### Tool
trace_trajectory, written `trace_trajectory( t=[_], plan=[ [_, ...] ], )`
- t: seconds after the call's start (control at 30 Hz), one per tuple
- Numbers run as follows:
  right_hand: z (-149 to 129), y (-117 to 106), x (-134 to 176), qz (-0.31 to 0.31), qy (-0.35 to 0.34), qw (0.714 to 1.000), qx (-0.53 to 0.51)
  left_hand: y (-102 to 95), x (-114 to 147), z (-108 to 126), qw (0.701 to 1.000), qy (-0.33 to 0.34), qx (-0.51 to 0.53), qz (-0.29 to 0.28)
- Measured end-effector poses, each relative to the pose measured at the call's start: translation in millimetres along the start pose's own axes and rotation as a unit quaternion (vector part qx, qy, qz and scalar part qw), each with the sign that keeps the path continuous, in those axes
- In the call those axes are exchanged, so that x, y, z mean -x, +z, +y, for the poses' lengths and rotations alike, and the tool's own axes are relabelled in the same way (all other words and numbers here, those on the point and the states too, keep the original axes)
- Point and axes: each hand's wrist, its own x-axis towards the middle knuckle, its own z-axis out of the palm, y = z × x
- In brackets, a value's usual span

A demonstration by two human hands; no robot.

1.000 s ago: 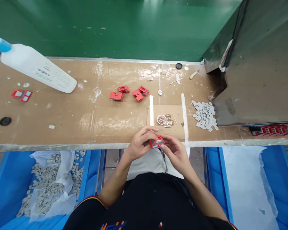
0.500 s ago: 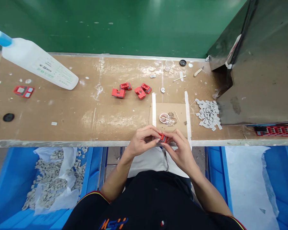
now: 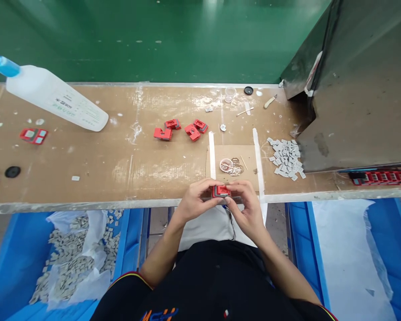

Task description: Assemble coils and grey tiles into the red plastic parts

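Note:
Between the fingertips of both hands is a small red toy vehicle body (image 3: 221,191) with a grey stripe, held over the bench's front edge. My left hand (image 3: 199,198) pinches its left end, and my right hand (image 3: 246,205) grips the right end. Just beyond them, a small clear cup (image 3: 226,165) with a stick in it stands on a taped cardboard piece (image 3: 217,178), beside a brown smeared patch. Several more red vehicle bodies (image 3: 192,132) lie farther back to the left. A heap of small grey pieces (image 3: 286,158) is to the right of the cardboard.
A white bottle (image 3: 58,98) with a blue cap lies at the left. A large dark metal box (image 3: 361,98) blocks the right side, with a row of red vehicles (image 3: 382,177) by its base. Blue bins (image 3: 130,249) stand below the bench edge. A small knife (image 3: 270,101) lies near the back.
The red vehicle body has been turned between my fingers, so its recessed face and grey side show more. The whole view has shifted slightly.

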Motion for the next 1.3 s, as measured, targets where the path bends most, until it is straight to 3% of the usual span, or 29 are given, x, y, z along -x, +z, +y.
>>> trace_trajectory(
  t=[0.13,0.37,0.57,0.73,0.87,1.1,1.2,1.3],
  plan=[
    [-9,-7,-7,-0.041,-0.059,0.994,0.079,-1.6,-2,3,0.999,0.027,-0.04,-0.006],
    [-7,-16,-15,-0.109,-0.08,0.984,0.117,-5.4,-2,3,0.991,0.064,-0.108,-0.038],
    [2,-13,-14,-0.103,-0.076,0.987,0.092,-2.3,0,0,0.969,0.145,-0.197,-0.037],
    [-1,-23,-5,-0.108,-0.082,0.988,0.077,5.0,2,0,0.958,0.196,-0.208,-0.025],
    [-11,-44,9,-0.124,-0.047,0.991,0.036,16.0,5,14,0.974,0.147,-0.17,-0.036],
    [-19,-68,39,-0.156,0.103,0.972,-0.142,42.6,23,34,0.998,0.016,-0.021,-0.063],
    [-20,-70,51,-0.151,0.109,0.971,-0.147,53.4,36,40,0.998,0.014,-0.04,-0.044],
    [-25,-72,63,-0.14,0.069,0.982,-0.102,62.8,50,47,0.996,0.031,-0.074,-0.023]
  ],
)
